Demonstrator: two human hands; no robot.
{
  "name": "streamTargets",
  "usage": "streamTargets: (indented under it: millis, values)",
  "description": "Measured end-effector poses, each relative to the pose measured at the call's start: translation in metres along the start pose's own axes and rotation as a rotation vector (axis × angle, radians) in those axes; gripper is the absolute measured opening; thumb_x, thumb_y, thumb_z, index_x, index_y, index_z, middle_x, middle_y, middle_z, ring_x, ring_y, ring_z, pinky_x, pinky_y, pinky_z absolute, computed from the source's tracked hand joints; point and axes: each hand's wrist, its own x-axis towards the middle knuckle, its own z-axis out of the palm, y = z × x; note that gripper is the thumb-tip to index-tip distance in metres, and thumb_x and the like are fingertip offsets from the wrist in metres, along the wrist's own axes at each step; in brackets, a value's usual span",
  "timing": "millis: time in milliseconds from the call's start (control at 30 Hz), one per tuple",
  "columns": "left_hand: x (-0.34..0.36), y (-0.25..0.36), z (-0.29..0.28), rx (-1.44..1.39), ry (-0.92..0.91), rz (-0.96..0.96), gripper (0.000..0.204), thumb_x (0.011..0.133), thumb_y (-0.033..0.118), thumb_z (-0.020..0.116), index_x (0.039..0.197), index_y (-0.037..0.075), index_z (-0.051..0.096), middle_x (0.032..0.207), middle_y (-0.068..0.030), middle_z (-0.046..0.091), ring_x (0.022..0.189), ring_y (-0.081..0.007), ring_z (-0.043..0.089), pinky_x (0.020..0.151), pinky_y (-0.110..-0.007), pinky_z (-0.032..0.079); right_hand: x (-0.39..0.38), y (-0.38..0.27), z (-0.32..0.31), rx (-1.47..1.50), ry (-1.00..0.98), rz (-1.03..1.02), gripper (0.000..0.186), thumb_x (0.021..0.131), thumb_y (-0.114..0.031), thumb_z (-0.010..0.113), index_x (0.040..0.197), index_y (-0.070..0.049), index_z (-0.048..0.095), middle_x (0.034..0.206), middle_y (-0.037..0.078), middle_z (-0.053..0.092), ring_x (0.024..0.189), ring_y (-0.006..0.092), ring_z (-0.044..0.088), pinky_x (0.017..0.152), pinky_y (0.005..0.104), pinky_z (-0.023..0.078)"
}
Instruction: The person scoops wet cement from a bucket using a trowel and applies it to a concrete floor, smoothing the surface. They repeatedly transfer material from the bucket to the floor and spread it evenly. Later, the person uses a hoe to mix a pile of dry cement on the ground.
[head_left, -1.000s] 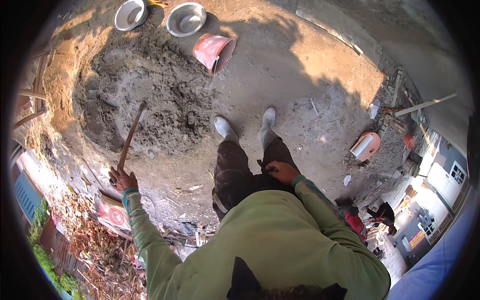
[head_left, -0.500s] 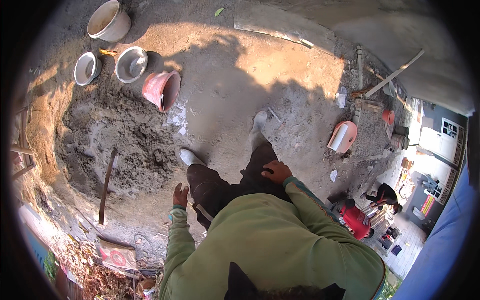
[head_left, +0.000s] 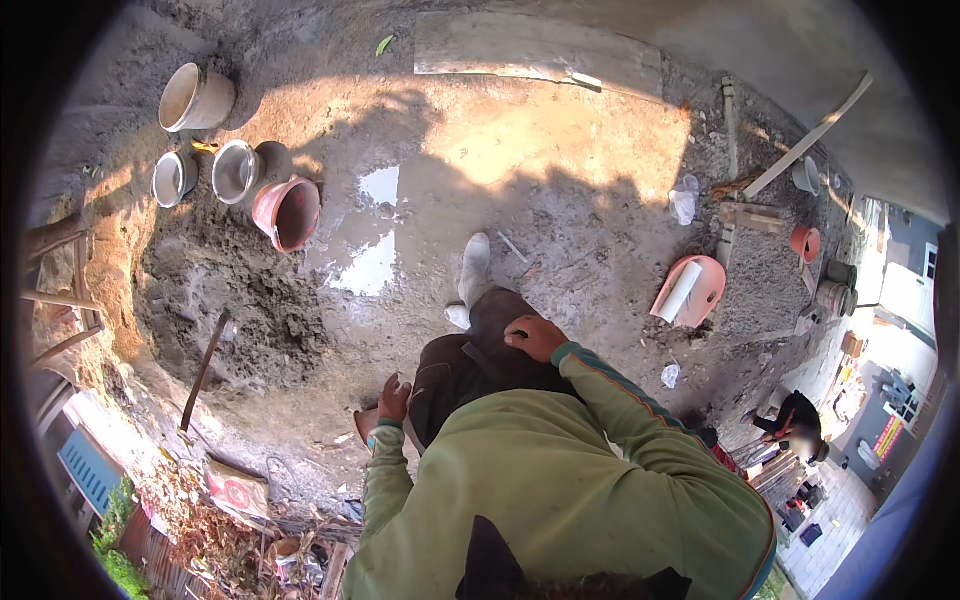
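Observation:
My left hand (head_left: pixel 394 398) hangs beside my dark trousers with its fingers apart and nothing in them. My right hand (head_left: pixel 536 338) rests on my right thigh, fingers loosely spread, also without anything in it. Both arms wear a green long sleeve with striped trim. One pale boot (head_left: pixel 474 270) stands on the muddy ground, and the tip of another shows just below it. To the left, a shovel or hoe handle (head_left: pixel 205 370) leans out of a heap of wet grey mortar (head_left: pixel 230 300); its head is buried or hidden.
Beyond the heap stand a reddish bucket (head_left: pixel 288 215), two grey buckets and a large pale tub (head_left: pixel 198 98). A pink basin (head_left: pixel 690 291) holds a white roll at right. Puddles (head_left: pixel 368 262) lie ahead. A sack (head_left: pixel 238 487) lies lower left. A person (head_left: pixel 795 425) bends at far right.
My body has shifted and the view has turned slightly; buckets and mortar heap now sit further left and lower. My feet have moved in a step. Both hands remain by my thighs.

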Motion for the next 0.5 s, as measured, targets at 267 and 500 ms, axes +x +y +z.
streamTargets:
  millis: [267,500]
  values:
    - [0.027,0.111,0.074,-0.23,0.101,-0.069,0.062,0.091,0.036,0.063,0.138,0.0,0.046,0.128,-0.028,0.056,0.117,-0.0363,0.058,0.097,-0.042,0.048,-0.055,0.118,-0.128,0.094,0.608,0.236,0.04,0.092,-0.033,0.06,0.117,-0.002,0.062,0.112,0.02,0.065,0.108,0.0322,0.061,0.093,0.0399,0.047]
    - [-0.091,0.067,0.205,-0.038,0.035,-0.065,0.068,0.091,0.048,0.058,0.137,-0.002,0.046,0.123,-0.0264,0.061,0.111,-0.037,0.062,0.093,-0.044,0.049,0.019,0.294,-0.26,-0.159,0.407,0.399,0.046,0.089,-0.037,0.061,0.117,-0.001,0.062,0.112,0.023,0.065,0.106,0.0381,0.062,0.092,0.0444,0.048]
